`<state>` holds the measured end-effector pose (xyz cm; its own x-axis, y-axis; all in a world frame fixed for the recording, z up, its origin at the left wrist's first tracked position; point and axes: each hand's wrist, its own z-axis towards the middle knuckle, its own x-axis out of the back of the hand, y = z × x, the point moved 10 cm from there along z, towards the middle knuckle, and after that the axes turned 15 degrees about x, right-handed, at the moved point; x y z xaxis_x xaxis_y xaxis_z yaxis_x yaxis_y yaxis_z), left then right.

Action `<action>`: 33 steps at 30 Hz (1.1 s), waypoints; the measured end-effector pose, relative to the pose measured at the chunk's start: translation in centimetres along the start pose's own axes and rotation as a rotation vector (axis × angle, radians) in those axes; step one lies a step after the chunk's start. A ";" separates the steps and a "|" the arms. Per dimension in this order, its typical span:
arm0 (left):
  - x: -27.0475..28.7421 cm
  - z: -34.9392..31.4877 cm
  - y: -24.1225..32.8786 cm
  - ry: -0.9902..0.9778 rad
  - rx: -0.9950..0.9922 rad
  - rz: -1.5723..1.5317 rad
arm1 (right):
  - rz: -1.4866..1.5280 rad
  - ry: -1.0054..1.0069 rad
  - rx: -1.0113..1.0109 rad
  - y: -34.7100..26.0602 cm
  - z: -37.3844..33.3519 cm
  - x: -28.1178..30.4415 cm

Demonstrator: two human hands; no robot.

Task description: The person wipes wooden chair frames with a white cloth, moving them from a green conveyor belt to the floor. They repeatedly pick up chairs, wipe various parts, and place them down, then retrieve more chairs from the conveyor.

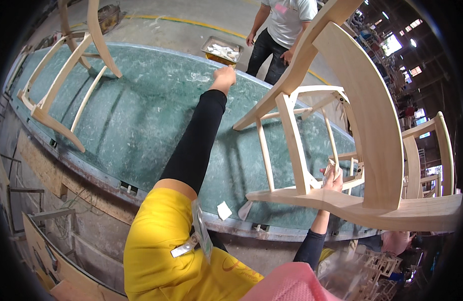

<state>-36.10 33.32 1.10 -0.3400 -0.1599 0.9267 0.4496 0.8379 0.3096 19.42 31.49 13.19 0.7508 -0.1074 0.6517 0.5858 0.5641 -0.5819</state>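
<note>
My left arm reaches across the green table. At its far edge my left hand (224,77) is closed like a fist, next to a tray (207,46) of white pieces; whatever it holds is hidden. A bare wooden chair (364,110) lies on its side on the table at the right. My right hand (334,179) reaches up behind the chair's lower side piece, among its legs and rungs. Its fingers are closed on a pale crumpled piece (331,169), by a thin rung; I cannot tell whether that is cloth or paper.
Another wooden chair (58,83) lies on the left of the green table (141,115). Near the front edge are a white scrap (224,210) and a pale scrap (245,210). A person (281,35) stands beyond the far edge. More chair frames (427,150) are at the right.
</note>
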 end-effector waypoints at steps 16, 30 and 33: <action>-0.4 2.7 -0.3 -0.042 -0.004 0.076 | 0.057 -0.004 -0.090 -0.5 0.0 -0.8; -6.8 11.2 -2.1 -0.115 0.047 0.068 | 0.313 0.083 -0.016 4.0 -0.7 -0.9; -8.2 13.2 -3.5 -0.121 0.050 0.047 | 0.268 0.051 -0.025 4.1 -0.6 -0.9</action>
<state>-45.76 38.61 -10.41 -0.4182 -0.0584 0.9065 0.4266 0.8684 0.2527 21.36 33.38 9.94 0.8941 0.0015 0.4480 0.3710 0.5578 -0.7424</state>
